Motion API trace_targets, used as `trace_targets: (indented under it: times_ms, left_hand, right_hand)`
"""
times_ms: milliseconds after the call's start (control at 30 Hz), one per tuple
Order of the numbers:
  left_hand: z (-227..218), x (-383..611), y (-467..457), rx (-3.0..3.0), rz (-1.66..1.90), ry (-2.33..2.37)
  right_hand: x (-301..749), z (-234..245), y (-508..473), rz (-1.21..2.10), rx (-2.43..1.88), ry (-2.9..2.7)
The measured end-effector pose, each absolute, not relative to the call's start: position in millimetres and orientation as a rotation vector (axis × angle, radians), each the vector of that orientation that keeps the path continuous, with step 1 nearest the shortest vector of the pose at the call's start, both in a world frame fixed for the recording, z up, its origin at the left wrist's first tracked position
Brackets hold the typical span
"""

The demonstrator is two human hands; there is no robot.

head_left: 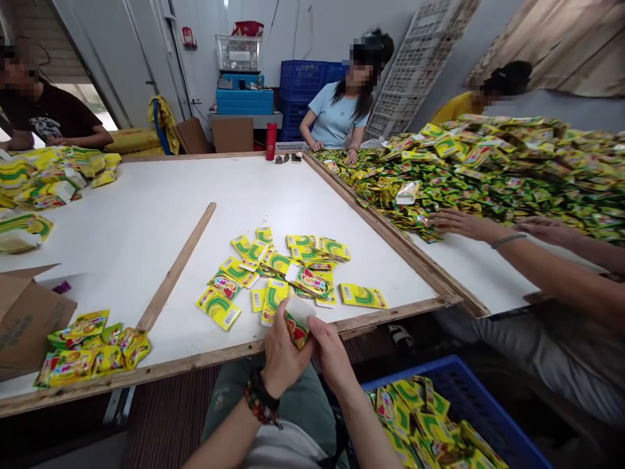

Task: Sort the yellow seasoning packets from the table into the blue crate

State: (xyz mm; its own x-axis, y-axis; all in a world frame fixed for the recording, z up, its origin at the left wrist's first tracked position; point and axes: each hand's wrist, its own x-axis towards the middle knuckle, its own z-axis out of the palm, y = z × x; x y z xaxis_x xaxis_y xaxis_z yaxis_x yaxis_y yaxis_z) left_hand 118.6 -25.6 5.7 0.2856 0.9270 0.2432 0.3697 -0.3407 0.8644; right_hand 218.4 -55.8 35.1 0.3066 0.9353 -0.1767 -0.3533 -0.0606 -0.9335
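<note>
1. Just at the near edge of the table (146, 215), the left hand (282, 357) and right hand (333, 355) meet over the lap. Both are clamped on a stack (297, 329) of yellow-green packets. The left fingers wrap one side, and the right thumb and fingers press the other. The stack stands on edge between them, right at the table's wooden rim.
2. A bead band (261, 400) sits on the left wrist.
3. By the right knee, a blue crate (488, 407) holds a load of the same kind of packets.
4. On the white tabletop just beyond the hands, loose packets (288, 270) lie flat, some overlapping and some apart.
5. Left of them a wooden slat (178, 267) lies slantwise. A small pile (90, 348) sits at its near end, with a cardboard box (24, 319) just beside that at the left edge.
6. To the right, on a second table (478, 267), a co-worker's hands (461, 223) rest palm-down at the foot of a big heap (512, 169) of packets.
7. Farther off, a person in a blue shirt (336, 114) sits at the heap's far end with hands on it. A red bottle (270, 141) stands upright near the first table's far edge.
8. At far left, a person in a dark shirt (53, 117) sits behind a side pile (53, 172).
9. Against the back wall stand stacked crates (303, 78) and a white basket (239, 52).
</note>
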Motion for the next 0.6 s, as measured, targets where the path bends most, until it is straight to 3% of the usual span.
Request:
trace_targets:
  times_ms: [133,233,433,600]
  left_hand:
    - [-14,119,-27,1.936,1.114,1.130]
    - [-18,121,-25,1.938,1.196,1.097]
    - [-10,122,-23,1.962,0.971,1.100]
    - [-13,124,-23,2.029,0.965,1.200]
  right_hand:
    - [213,32,-49,1.152,-1.195,-0.491]
    - [217,39,-49,1.118,-1.204,-0.777]
    - [222,42,-54,0.777,-1.444,-1.094]
    - [226,39,-47,0.846,-1.435,-1.036]
